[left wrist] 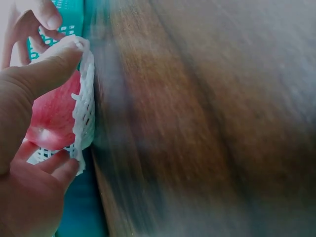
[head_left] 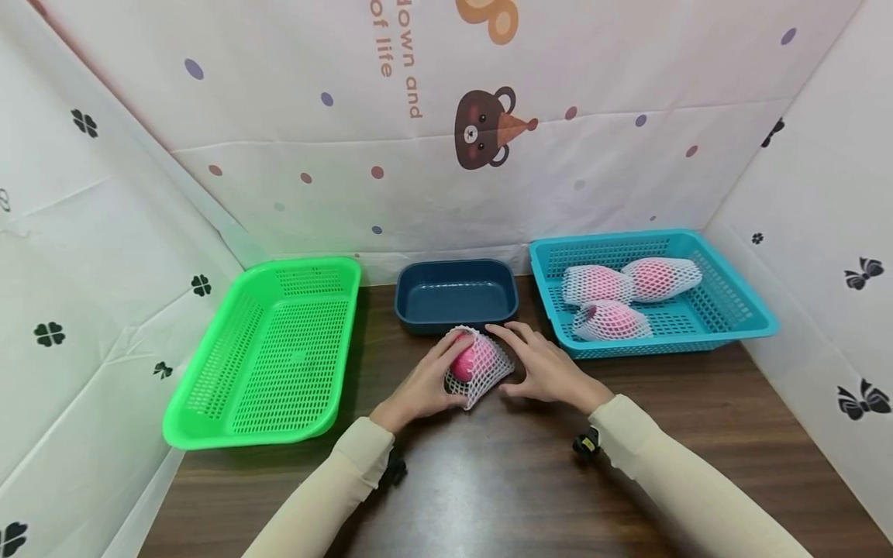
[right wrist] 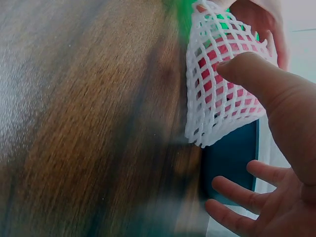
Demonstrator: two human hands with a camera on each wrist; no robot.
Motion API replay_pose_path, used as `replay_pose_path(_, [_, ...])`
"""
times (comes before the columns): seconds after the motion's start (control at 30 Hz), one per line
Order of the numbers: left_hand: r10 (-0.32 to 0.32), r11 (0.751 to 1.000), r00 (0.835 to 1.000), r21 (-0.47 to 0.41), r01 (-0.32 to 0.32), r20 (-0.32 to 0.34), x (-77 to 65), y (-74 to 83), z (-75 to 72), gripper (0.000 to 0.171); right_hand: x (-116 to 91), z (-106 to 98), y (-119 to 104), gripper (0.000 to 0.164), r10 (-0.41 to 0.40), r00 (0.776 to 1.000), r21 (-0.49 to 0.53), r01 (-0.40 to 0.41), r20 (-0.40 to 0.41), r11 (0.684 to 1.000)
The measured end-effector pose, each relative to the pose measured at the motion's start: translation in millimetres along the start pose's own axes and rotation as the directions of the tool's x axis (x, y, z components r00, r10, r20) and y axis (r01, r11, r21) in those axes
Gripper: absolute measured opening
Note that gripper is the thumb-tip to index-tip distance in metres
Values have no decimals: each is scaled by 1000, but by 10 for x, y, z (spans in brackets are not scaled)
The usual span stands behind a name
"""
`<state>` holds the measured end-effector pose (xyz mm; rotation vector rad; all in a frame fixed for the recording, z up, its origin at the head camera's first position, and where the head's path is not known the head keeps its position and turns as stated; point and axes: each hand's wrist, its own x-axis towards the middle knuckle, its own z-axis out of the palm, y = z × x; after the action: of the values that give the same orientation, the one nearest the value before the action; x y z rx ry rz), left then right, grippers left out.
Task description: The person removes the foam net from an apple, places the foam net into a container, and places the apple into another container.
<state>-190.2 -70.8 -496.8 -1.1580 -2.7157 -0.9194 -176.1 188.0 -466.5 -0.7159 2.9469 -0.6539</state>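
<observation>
A red apple (head_left: 462, 360) sits partly inside a white foam net sleeve (head_left: 494, 363) above the table, in front of the small navy basin. My left hand (head_left: 427, 384) grips the sleeve's open end, thumb on one side and fingers on the other. Its thumb (left wrist: 54, 69) lies over the net rim in the left wrist view, where the bare end of the apple (left wrist: 53, 118) shows. My right hand (head_left: 547, 370) is at the sleeve's other end with its fingers spread. In the right wrist view its thumb (right wrist: 247, 71) lies over the net; whether it touches cannot be told.
A green plastic basket (head_left: 342, 372) stands at the left. The navy basin (head_left: 456, 322) is behind my hands. At the right a blue basket (head_left: 670, 342) holds three netted fruits (head_left: 598, 284). Printed cloth (head_left: 418, 194) hangs behind the wooden table (head_left: 488, 480).
</observation>
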Motion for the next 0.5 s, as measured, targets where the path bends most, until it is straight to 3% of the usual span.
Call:
replay_pose_path(0.17, [15,1000,1000,-17,-16,-16,63,-2,16,102,-17,-8,-3,103,9,1000,9,-9,5,1000])
replay_pose_path(0.37, [-26,999,999,-32,25,-31,155,-2,33,72,-22,-20,-3,102,7,1000,22,-7,6,1000])
replay_pose_path(0.5, [-44,999,999,-34,43,-31,187,3,35,62,-22,-19,5,102,5,1000,19,-5,4,1000])
